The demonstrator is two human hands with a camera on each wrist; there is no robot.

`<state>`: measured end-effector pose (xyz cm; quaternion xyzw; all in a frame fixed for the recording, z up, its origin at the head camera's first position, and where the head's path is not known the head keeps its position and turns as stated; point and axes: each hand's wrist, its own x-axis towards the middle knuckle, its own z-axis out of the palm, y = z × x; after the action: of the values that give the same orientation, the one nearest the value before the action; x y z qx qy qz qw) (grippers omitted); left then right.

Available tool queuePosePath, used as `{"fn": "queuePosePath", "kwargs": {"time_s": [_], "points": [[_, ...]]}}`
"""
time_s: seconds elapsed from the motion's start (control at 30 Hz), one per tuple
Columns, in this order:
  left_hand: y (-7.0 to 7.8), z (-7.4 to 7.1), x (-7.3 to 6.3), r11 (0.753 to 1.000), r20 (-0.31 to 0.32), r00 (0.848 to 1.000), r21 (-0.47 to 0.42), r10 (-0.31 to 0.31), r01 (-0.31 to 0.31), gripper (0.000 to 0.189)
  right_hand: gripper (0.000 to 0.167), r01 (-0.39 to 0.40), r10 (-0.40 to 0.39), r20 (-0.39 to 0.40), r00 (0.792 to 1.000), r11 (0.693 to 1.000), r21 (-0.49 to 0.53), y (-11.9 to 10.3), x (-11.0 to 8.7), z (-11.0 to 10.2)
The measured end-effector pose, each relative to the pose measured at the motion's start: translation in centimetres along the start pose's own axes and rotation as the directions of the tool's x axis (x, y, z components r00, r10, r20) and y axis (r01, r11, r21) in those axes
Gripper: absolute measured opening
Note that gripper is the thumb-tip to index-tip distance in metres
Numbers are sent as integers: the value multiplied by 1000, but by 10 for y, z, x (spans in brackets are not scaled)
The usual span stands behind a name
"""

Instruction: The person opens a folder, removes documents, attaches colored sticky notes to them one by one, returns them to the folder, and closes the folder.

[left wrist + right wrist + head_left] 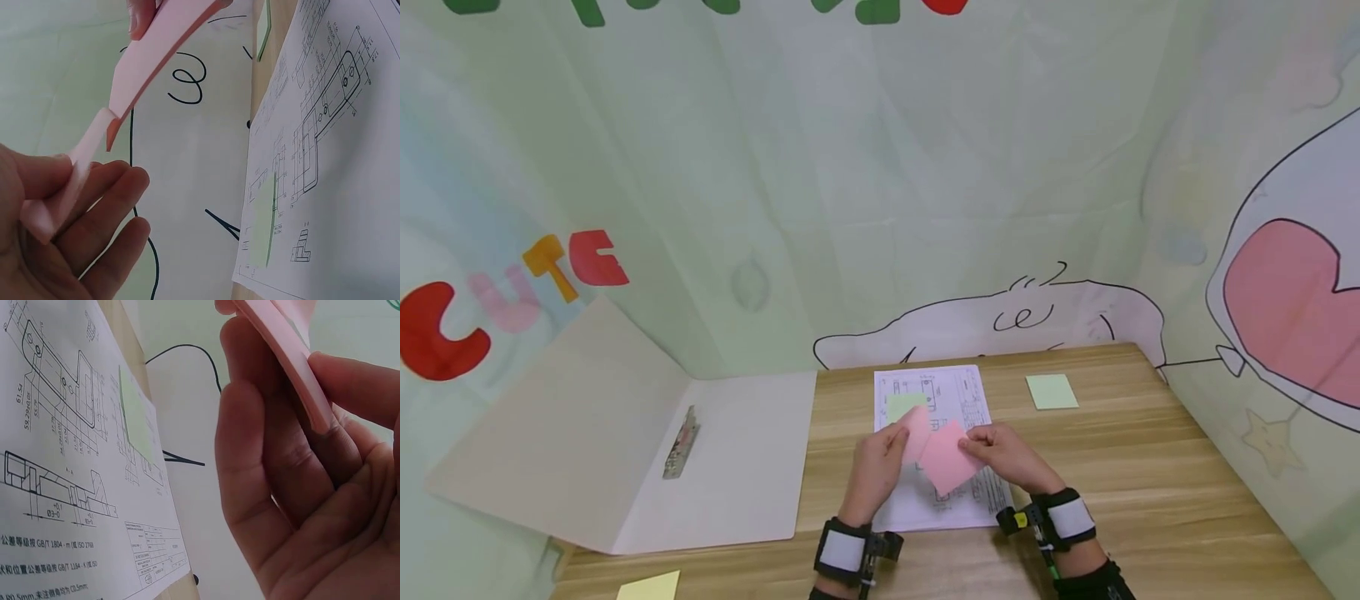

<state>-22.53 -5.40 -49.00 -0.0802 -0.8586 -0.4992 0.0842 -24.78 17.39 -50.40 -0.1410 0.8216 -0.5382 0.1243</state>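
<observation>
In front of me my left hand (874,471) pinches a single pink sticky note (84,153) between thumb and fingers. My right hand (1011,454) grips a thicker pink sticky note pad (946,465) by its right corner. The note's edge meets or overlaps the pad's edge; whether they still stick together I cannot tell. Both are held above printed technical drawing sheets (925,512) lying on the table. A light green sticky note (905,405) sits on the upper left part of the drawing, partly behind the pink note in the head view.
An open white folder (752,475) with a metal clip (681,446) lies at the left, its cover leaning up. On the wooden table (1150,467) a light green sticky pad (1052,392) lies at the back right. A yellow sticky pad (651,587) is at the front left.
</observation>
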Motion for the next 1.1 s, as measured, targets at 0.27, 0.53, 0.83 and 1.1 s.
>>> {"fn": "queuePosePath", "kwargs": {"time_s": [0.27, 0.53, 0.83, 1.1], "points": [[-3, -9, 1, 1000, -66, 997, 11, -26, 27, 29, 24, -16, 16, -3, 1000, 1000, 10, -4, -1, -1], [-8, -21, 3, 996, -141, 989, 80, -32, 44, 29, 27, -48, 49, -30, 998, 997, 59, 4, -2, -13], [6, -5, -9, 973, 38, 996, 214, 86, -92, 31, 28, -144, 159, -166, 973, 985, 96, 19, -18, -46], [13, 2, -16, 931, 81, 982, 311, 172, -189, 32, 30, -202, 190, -256, 948, 979, -18, 30, -30, -89]]}}
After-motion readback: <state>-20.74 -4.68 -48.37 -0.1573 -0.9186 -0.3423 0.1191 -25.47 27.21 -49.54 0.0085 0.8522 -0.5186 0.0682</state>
